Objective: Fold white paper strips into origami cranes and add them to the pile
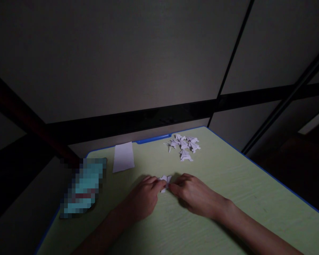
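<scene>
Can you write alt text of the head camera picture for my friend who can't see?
A person's left hand and right hand touch a small folded white paper piece on a pale green, blue-edged table. Beyond lie several folded white paper figures and a white paper sheet; a pixelated turquoise shape sits left.

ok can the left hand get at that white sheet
Probably yes: the white sheet lies ahead and left of the left hand, with only tabletop between, though that hand is on a folded paper.

Dim light; pale panels (138, 63), perhaps wardrobe doors.
</scene>
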Demonstrator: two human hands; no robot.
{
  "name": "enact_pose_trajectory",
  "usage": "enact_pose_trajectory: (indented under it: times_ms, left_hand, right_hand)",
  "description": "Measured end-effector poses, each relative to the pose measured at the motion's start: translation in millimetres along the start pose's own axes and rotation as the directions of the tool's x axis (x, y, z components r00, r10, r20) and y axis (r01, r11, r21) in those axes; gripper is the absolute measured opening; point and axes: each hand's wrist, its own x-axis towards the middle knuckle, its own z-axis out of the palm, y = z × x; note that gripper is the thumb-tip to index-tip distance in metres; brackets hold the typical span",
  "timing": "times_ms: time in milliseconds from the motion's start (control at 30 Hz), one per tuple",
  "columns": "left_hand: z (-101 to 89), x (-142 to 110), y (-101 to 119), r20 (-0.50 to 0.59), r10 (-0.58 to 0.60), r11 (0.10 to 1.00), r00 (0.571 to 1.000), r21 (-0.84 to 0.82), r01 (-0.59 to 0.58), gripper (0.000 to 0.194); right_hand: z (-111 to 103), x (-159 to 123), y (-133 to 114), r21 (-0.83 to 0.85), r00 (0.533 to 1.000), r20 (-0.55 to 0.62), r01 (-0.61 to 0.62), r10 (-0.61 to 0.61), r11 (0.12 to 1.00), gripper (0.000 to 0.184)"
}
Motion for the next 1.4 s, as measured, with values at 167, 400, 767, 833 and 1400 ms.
enact_pose_trajectory:
  times_ms: [167,400,767,833,1400]
  left_hand:
    - [3.4,-3,-1,-0.029,-0.055,0.999,0.998,-0.003,0.055,0.040]
    - [6.0,-7,-19,-0.045,-0.227,0.859,0.973,-0.480,0.178,0.049]
    - [0.9,3,-21,-0.121,-0.360,0.676,0.925,-0.717,0.170,0.033]
    - [4.5,7,-18,-0.029,-0.427,0.555,0.904,-0.797,0.237,0.018]
    - [6.5,12,-3,0.076,-0.498,0.319,0.864,-0.910,0.264,0.013]
  right_hand:
    - [2,2,0,-0.048,0.999,-0.005,-0.042,0.041,0.998,0.019]
    - [6,1,6,0.149,0.982,-0.098,-0.146,0.162,0.978,0.013]
    - [22,22,-6,0.959,0.782,-0.136,-0.051,0.608,0.279,0.016]
    - [20,23,-7,0.995,0.774,-0.072,0.010,0.629,0.102,0.023]
    - [24,23,-8,0.998,0.768,0.052,-0.011,0.639,-0.067,0.027]
